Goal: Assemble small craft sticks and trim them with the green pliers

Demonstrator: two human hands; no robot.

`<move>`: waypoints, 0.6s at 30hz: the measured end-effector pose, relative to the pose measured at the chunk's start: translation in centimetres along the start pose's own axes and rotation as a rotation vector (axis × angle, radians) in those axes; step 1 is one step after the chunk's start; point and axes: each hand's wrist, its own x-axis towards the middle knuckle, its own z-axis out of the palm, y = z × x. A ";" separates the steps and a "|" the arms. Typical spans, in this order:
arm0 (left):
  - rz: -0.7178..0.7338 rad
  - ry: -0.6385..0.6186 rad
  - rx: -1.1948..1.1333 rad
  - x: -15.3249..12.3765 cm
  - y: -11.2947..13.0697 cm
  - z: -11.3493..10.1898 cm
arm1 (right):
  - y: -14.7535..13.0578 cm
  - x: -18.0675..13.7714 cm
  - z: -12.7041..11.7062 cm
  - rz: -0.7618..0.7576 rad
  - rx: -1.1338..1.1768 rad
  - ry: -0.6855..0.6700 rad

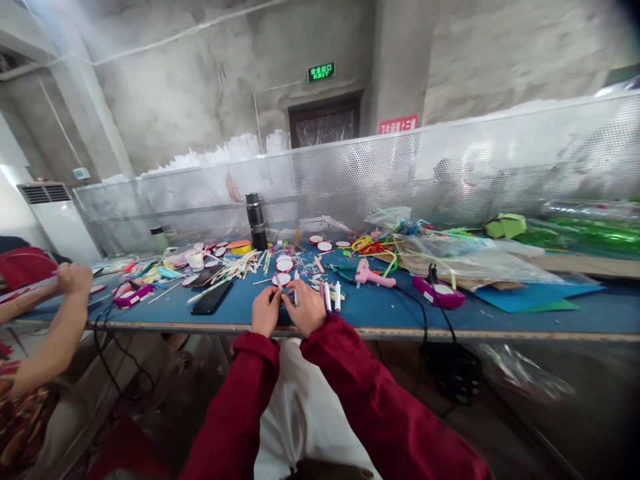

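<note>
Close to the table's front edge, my left hand is closed in a pinch on a thin pale stick. Beside it, my right hand is wrapped round a white marker whose end points up. The fingertips of both hands nearly meet. Two more white markers lie just right of my right hand. White round discs with red rims lie beyond my fingers. A pink glue gun rests on the table to the right.
The blue table also bears a black phone, a black thermos, loose wooden sticks and purple boxes with cables. Plastic bags and coloured sheets lie right. A co-worker's hand is at far left. Perforated metal screen behind.
</note>
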 end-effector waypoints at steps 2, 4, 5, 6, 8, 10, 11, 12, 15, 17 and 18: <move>-0.013 0.007 -0.019 0.1 -0.2 0.0 | -0.2 0.0 -0.1 0.000 -0.004 -0.005; -0.028 0.014 -0.041 0.2 -0.3 0.0 | -0.4 0.0 -0.2 -0.012 -0.002 -0.004; -0.036 0.016 -0.051 0.2 -0.3 0.0 | -0.5 0.1 -0.2 -0.018 -0.006 -0.002; -0.042 0.017 -0.062 0.2 -0.3 0.0 | -0.6 0.1 -0.3 -0.024 -0.014 -0.003; -0.052 0.015 -0.085 0.2 -0.3 0.0 | -0.6 0.1 -0.3 -0.029 -0.038 -0.015; -0.055 0.011 -0.106 0.2 -0.1 0.0 | -0.6 0.1 -0.4 -0.027 -0.054 -0.029; -0.054 0.010 -0.114 0.2 0.0 0.0 | -0.6 0.0 -0.4 -0.027 -0.056 -0.036; -0.053 0.010 -0.120 0.1 0.0 0.0 | -0.6 0.0 -0.4 -0.029 -0.055 -0.042; -0.054 0.005 -0.128 0.1 0.1 0.0 | -0.7 0.0 -0.5 -0.033 -0.051 -0.044; -0.066 0.004 -0.125 0.2 0.0 0.0 | -0.7 0.0 -0.5 -0.027 -0.046 -0.032; -0.075 0.006 -0.122 0.3 -0.1 0.1 | -0.7 0.0 -0.5 -0.022 -0.042 -0.026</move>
